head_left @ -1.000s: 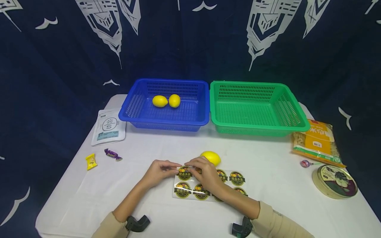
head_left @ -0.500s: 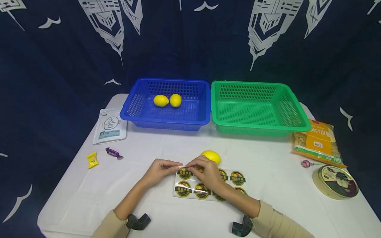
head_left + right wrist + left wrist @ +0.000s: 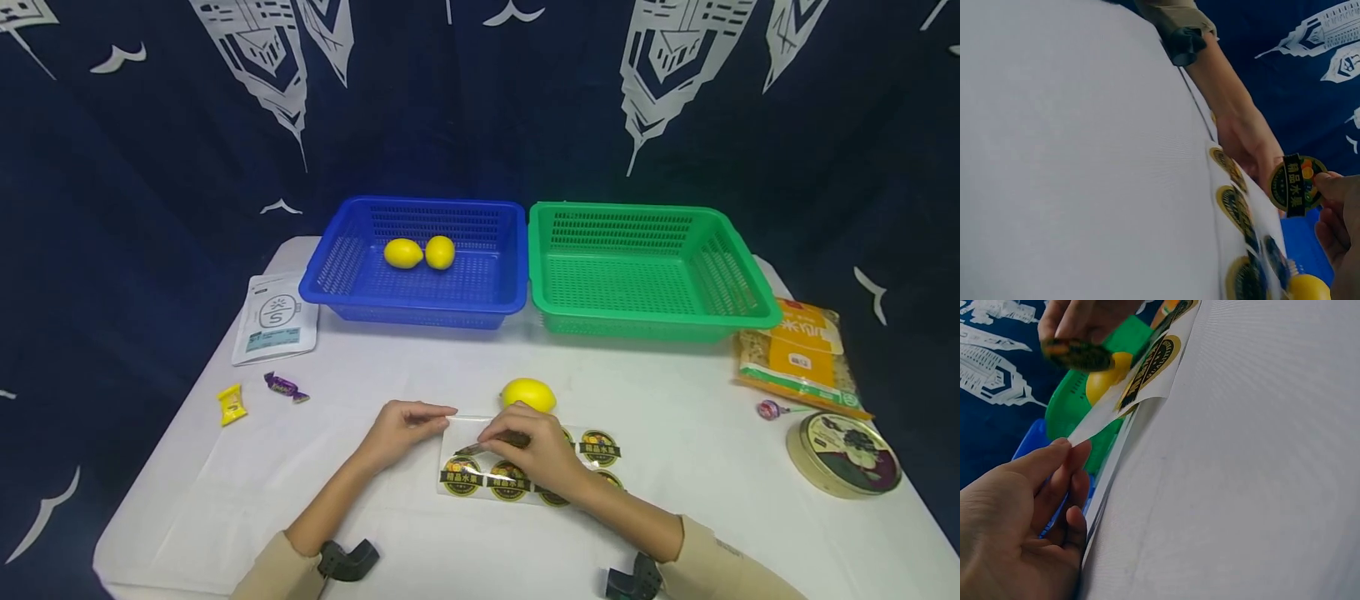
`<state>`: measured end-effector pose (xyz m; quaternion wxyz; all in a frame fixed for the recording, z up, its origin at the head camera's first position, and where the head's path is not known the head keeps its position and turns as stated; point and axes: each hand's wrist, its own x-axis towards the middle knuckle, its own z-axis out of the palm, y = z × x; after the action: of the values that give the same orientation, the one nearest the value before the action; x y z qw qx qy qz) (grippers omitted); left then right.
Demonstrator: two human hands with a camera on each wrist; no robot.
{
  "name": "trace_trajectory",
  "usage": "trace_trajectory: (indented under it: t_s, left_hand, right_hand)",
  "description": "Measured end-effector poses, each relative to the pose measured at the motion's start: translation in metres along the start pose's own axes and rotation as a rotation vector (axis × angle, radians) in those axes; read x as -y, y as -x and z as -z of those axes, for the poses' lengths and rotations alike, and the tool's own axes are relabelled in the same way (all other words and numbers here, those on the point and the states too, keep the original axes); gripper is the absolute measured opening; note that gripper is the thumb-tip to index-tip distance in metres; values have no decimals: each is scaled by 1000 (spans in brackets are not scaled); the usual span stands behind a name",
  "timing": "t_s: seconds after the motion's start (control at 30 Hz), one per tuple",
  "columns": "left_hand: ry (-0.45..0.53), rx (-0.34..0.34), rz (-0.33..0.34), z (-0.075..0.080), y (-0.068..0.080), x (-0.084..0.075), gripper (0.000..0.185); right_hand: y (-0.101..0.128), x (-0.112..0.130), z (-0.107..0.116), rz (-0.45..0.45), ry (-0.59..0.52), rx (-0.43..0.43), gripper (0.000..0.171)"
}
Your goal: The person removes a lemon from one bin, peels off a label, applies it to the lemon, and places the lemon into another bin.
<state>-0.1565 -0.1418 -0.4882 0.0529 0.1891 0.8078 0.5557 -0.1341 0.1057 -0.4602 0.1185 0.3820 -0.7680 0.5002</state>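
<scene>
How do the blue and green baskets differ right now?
The blue basket holds two lemons; the green basket holds nothing. The blue basket stands left of the green basket and looks slightly smaller. Both are slotted plastic, rims touching, at the table's far edge.

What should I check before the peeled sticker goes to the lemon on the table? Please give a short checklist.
1. Sticker free of the sheet, pinched by the right hand: ok.
2. Sticker flat, not folded on itself: ok in the right wrist view.
3. Left hand holds the sticker sheet by its corner: ok.
4. Lemon close behind the sheet, with nothing between: ok.
5. Lemon steady, not rolling: cannot tell.
6. Lemon skin clean and dry: cannot tell.
</scene>
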Motion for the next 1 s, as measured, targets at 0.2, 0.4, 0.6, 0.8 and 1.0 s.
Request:
trace_trajectory:
  t_s: [0.2,0.4,0.6,0.8,1.0]
  left_hand:
    - [-66,-70,-24,3,-1,-17,20]
    - [-119,-164,-120,0,-16,-34,26]
    - [-120,-98,-270,-22,-43,-31,55]
    - [-136,21,-282,-50,-63,-25,69]
    - [-147,61,-243,-63,-67,-22,68]
  right_hand:
    - [4,25,38,-36,-24,-39,17]
    - [7,32,77,-189,31,-84,14]
    - [17,-4,95,-309,46,-87,11]
    - [8,-8,100,-405,10,-49,8]
    - [-6,4,97,-440,-4,-12,9]
